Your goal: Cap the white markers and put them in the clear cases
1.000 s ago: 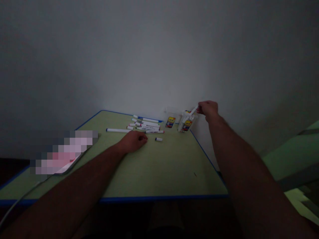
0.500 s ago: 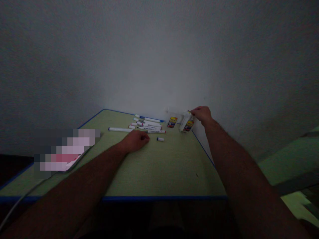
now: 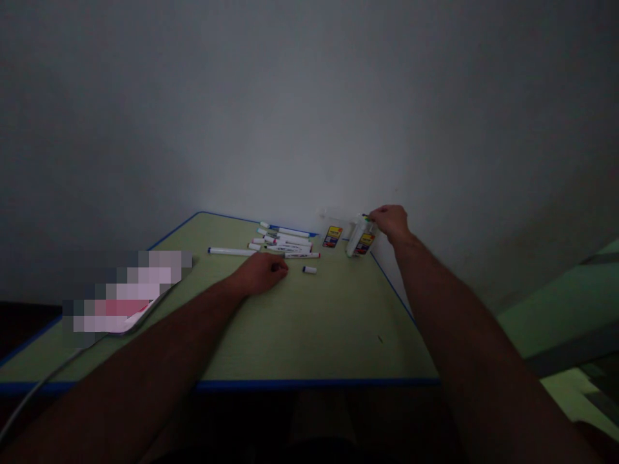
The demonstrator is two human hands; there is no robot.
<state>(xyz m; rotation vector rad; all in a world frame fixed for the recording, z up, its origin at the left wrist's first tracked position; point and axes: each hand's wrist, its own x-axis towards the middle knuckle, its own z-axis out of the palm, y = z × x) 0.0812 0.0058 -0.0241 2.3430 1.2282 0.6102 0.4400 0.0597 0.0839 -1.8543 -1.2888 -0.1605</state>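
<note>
My right hand [image 3: 391, 222] is closed in a pinch at the top of a clear plastic marker case [image 3: 355, 237], which has a yellow and dark label. A spot of green shows beside the fingertips; whether they grip a marker or the case rim is hidden. My left hand [image 3: 265, 272] rests on the table with its fingers curled, and anything inside them is hidden. Behind it lie several white markers [image 3: 294, 247]. A long white marker [image 3: 229, 251] with a dark blue end runs up to that hand. Just right of it lies a short white cap [image 3: 310, 270] with a dark band.
A second clear case [image 3: 332, 236] stands left of the first, near the wall [image 3: 309, 129]. A blurred-out flat device [image 3: 130, 303] with a cable [image 3: 46, 380] lies at the left. Blue edging [image 3: 314, 385] borders the pale green table [image 3: 309, 341].
Both hands keep almost the same places. At the right fingertips, green now shows at the case top where a yellowish spot showed before. The whole view has shifted slightly.
</note>
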